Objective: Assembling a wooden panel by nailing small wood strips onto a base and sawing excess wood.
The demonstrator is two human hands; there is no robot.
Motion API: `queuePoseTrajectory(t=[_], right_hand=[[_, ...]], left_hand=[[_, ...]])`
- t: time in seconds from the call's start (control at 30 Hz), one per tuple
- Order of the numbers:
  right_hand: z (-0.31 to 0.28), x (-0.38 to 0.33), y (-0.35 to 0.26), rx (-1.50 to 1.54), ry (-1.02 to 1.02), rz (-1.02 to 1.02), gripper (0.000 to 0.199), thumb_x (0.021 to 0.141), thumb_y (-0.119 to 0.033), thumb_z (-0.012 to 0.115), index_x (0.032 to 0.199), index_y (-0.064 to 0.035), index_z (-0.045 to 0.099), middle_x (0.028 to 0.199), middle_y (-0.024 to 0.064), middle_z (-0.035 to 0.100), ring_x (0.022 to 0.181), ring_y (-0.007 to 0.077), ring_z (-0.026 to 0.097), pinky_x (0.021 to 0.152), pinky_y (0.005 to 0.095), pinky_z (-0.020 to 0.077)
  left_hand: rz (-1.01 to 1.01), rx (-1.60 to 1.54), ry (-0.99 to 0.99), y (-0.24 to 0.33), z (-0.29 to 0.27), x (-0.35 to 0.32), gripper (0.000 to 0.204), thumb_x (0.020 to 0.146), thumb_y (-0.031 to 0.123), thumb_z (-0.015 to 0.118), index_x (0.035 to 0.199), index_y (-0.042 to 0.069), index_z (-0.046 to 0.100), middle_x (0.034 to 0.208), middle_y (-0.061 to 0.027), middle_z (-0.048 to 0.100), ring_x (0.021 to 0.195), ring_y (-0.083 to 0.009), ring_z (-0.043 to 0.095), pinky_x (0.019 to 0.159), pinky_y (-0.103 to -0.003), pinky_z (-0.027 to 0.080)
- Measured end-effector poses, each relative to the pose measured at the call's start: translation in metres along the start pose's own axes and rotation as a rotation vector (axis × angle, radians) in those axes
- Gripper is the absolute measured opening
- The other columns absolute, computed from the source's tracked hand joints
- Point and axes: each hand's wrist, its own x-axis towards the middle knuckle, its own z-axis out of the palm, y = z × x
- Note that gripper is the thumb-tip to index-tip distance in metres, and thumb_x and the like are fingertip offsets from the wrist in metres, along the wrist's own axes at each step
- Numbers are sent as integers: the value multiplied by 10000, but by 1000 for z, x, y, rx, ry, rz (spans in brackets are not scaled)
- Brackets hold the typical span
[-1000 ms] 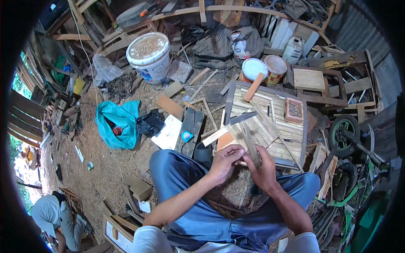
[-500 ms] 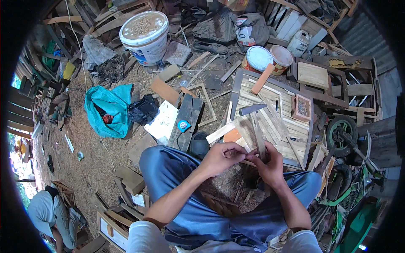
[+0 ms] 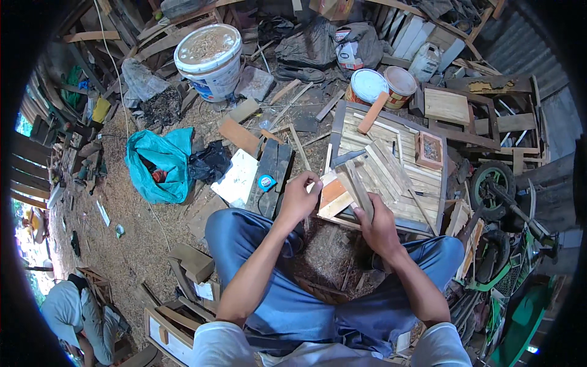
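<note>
My right hand [image 3: 379, 226] is wrapped around the wooden handle of a hammer [image 3: 359, 189], its dark head pointing away from me over the slatted wooden panel [image 3: 422, 205]. Beside it, my left hand [image 3: 298, 199] has its fingers curled together near the left end of some short wood pieces. Whatever those fingers hold, if anything, is too small to make out. Between the hands lie an orange-brown wood block [image 3: 333, 192] and a pale wood strip [image 3: 338, 206], both at the panel's near edge.
A small wooden box [image 3: 429, 150] and a reddish board [image 3: 373, 112] sit on the panel. Left of it are a blue tape measure [image 3: 266, 182], a teal bag [image 3: 160, 168] and a white bucket [image 3: 209, 64]. Another person [image 3: 79, 315] bends at the lower left.
My left hand has moved left, away from the right hand, where its fingers had met the right thumb. My right hand and the hammer have shifted slightly left. More of the block shows.
</note>
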Motion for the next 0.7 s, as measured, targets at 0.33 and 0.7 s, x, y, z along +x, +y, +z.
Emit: queuePoseTrajectory(t=[0.33,0.7], right_hand=[[0,-8,7,-3,66,53,318,933,-135,594,1187,38,514,973,290,628,948,457,621,823,457,480],[7,2,-13,35,-6,73,333,958,-148,564,1217,47,486,981,313,629,965,478,616,814,459,479]], left_hand=[[-62,-188,58,-11,23,-27,129,898,102,650,928,-22,630,805,-61,672,673,-101,645,591,-252,517],[-337,-453,-7,-11,5,-18,89,889,112,628,934,36,625,744,27,580,614,-52,487,534,-220,366]])
